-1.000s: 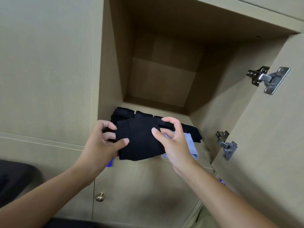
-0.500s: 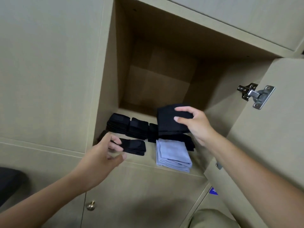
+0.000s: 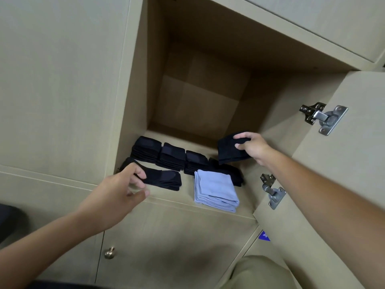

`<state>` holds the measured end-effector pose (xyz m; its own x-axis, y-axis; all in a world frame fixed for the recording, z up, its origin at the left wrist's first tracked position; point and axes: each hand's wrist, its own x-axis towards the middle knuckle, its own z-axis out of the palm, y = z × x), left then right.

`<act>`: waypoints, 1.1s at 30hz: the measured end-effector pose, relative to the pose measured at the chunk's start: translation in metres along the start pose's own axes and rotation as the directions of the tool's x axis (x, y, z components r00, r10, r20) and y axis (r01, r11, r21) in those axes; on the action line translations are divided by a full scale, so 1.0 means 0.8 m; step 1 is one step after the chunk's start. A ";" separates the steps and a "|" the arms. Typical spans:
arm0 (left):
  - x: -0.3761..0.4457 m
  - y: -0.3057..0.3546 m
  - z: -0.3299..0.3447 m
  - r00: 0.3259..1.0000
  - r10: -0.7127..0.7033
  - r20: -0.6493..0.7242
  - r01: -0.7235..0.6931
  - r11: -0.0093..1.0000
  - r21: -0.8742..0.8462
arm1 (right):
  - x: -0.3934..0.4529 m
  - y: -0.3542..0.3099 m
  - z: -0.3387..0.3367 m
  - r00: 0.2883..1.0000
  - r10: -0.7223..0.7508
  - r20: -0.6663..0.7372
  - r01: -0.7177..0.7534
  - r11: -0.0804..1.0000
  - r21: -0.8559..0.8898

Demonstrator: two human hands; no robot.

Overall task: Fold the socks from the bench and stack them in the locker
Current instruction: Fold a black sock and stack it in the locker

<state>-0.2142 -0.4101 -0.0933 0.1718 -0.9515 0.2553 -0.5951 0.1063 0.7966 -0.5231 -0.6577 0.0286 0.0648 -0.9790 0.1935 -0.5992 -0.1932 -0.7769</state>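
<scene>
Inside the open locker [image 3: 208, 205], my right hand [image 3: 252, 148] grips a folded black sock [image 3: 228, 150] held in the air at the right, above a low black pile [image 3: 231, 172]. Three stacks of folded black socks [image 3: 169, 156] run along the back of the locker floor. In front of them lies a pile of folded light blue socks [image 3: 215, 189]. At the front left, a black folded sock [image 3: 164, 180] lies flat on the floor of the locker. My left hand [image 3: 123, 190] hovers at its left end with loosely curled fingers; whether it touches the sock I cannot tell.
The locker door [image 3: 333, 184] stands open on the right with two metal hinges [image 3: 324, 118] on its inner face. A closed door with a brass knob [image 3: 109, 252] sits below the locker. A blue sticker [image 3: 264, 236] shows near the lower right edge.
Both hands held one black sock at the locker front; now the right hand alone carries it further right and deeper inside. The left hand has dropped to the front-left sock.
</scene>
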 end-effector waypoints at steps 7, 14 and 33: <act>-0.005 -0.002 0.001 1.000 0.013 0.007 -0.013 1.000 0.017 | 0.017 0.027 0.018 0.995 0.074 0.059 -0.076 0.997 0.025; -0.005 -0.009 -0.001 0.999 0.006 0.032 -0.007 1.000 0.030 | 0.022 0.043 0.035 0.983 0.128 0.132 -0.135 0.990 0.045; -0.006 -0.019 0.002 0.996 -0.039 0.082 0.033 0.997 0.069 | 0.031 0.078 0.060 0.966 0.228 0.120 -0.187 0.941 -0.283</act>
<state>-0.2069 -0.4074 -0.1076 0.1294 -0.9754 0.1784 -0.6418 0.0547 0.7649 -0.5202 -0.6974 -0.0439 0.0220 -0.9978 -0.0623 -0.8019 0.0196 -0.5971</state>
